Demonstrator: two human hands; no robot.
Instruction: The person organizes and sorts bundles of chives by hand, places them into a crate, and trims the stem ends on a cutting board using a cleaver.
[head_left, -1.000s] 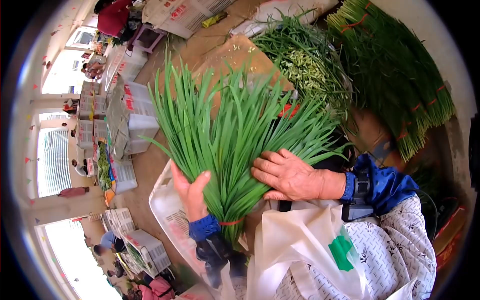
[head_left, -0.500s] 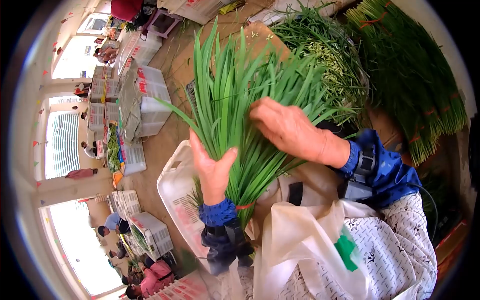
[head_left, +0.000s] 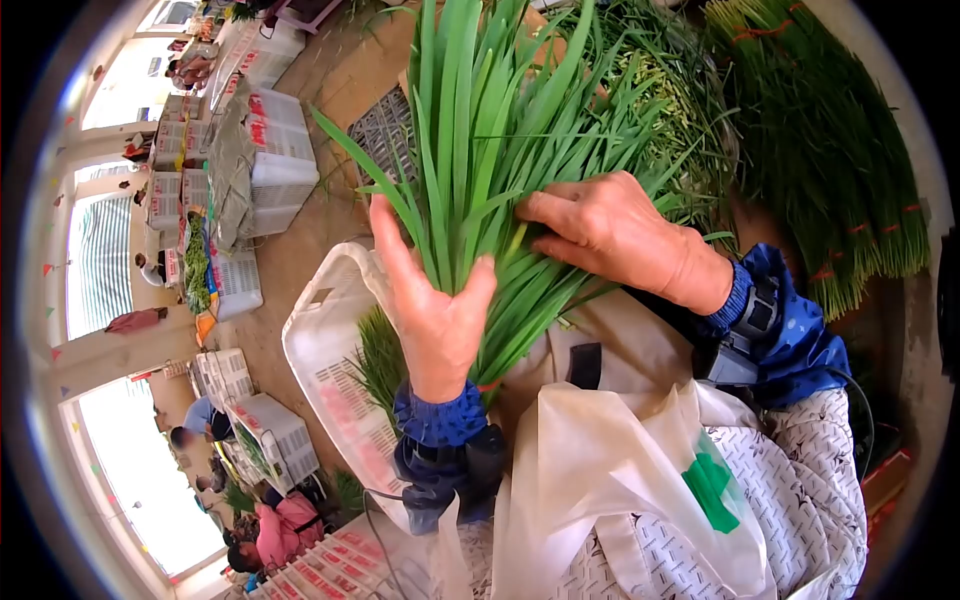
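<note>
A large bunch of garlic chives, long flat green leaves, stands fanned out over my lap. My left hand cups the bunch from its left side, thumb in front and fingers partly behind the leaves. A red tie circles the bunch low down, beside my left wrist. My right hand is closed in a pinch among the leaves on the right side. A yellowish leaf shows at its fingertips. Blue sleeves with black wrist straps cover both forearms.
A white plastic crate with more greens stands at the left. Tied bundles of green stalks lie at the right. Loose trimmings are heaped beyond my right hand. A white plastic bag covers my lap. Several people work among crates far left.
The bunch has come nearer and higher in view. My right fingers have shifted slightly and now pinch by a yellowish leaf. My left hand keeps its hold, and the view has shifted.
</note>
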